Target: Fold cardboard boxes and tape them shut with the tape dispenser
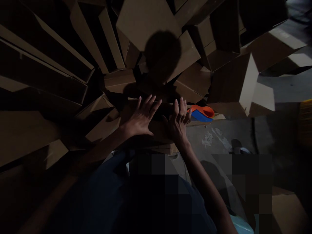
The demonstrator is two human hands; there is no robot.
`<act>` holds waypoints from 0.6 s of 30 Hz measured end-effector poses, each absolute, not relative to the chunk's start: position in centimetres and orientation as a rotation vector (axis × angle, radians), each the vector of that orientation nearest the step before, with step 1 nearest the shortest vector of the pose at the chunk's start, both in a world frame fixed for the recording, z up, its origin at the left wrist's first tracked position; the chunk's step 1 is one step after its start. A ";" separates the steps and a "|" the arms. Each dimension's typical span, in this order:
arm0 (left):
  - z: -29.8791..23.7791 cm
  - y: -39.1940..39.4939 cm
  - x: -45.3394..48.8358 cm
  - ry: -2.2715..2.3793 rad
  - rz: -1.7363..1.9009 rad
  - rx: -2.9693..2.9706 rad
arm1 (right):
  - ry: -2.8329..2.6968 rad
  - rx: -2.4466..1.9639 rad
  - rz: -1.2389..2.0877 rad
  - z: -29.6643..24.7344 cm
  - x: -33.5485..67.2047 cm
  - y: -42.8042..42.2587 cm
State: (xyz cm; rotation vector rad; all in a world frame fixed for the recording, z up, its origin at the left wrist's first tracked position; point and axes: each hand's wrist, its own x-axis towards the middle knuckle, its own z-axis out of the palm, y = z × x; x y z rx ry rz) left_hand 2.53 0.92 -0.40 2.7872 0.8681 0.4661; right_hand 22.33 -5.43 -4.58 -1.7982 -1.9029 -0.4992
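Note:
My left hand [143,118] has its fingers spread over a dark cardboard box [159,131] in front of my body. Beside it, my right hand [179,122] lies over the right part of that box, fingers slightly bent and thumb apart. Neither hand visibly grips anything; shadow hides how firmly they press on the cardboard. Just right of my right fingers lies an orange and blue plastic object [202,113] with a rounded orange loop. Its left end is partly behind my fingers, and I cannot tell whether they touch it.
Many open cardboard boxes [148,22] are heaped ahead, with long ones [48,61] at the left. Grey concrete floor [219,136] with whitish marks shows at the right. A yellow bristly thing [305,122] stands at the right edge. Another carton [287,208] sits at the lower right.

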 end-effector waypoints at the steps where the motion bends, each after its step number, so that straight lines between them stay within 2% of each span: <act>1: -0.6 0.8 2.4 0.855 0.450 2.793 | -1.898 -1.835 -0.487 -4.6 22.1 -5.4; 7: -0.5 0.4 2.1 0.853 0.381 2.851 | -1.851 -1.917 -0.415 -4.7 21.8 -5.6; 18: -1.0 0.0 1.6 0.861 0.490 2.805 | -1.731 -1.873 -0.407 -5.1 21.6 -6.2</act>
